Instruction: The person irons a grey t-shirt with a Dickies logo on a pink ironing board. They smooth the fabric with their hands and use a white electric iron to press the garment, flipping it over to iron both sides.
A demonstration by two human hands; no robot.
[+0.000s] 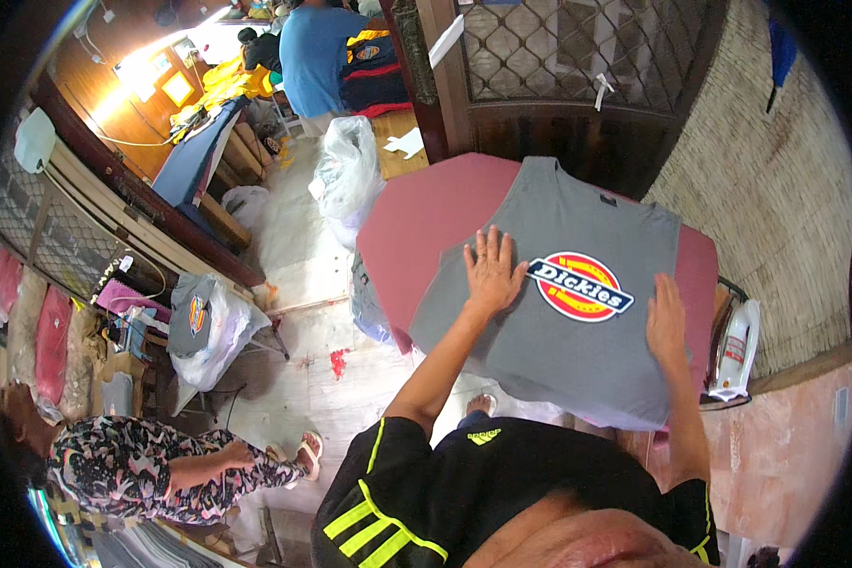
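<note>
A grey sleeveless shirt (pixel 540 363) is spread over a maroon padded ironing board (pixel 426 213). An oval red, yellow and white printed patch (pixel 582 286) with a dark blue band lies at the middle of its front. My left hand (pixel 493 272) rests flat on the cloth just left of the print, fingers spread apart. To the right of the print, my right hand (pixel 665 317) lies along the shirt's side edge with its fingers stretched out. Neither hand grips anything.
A white iron (pixel 736 348) stands on a rack at the board's right end. Beyond the board are a lattice door (pixel 577 57) and a white plastic bag (pixel 346 175). Another person in patterned clothes (pixel 142 469) is at lower left; one in blue (pixel 320 62) works farther back.
</note>
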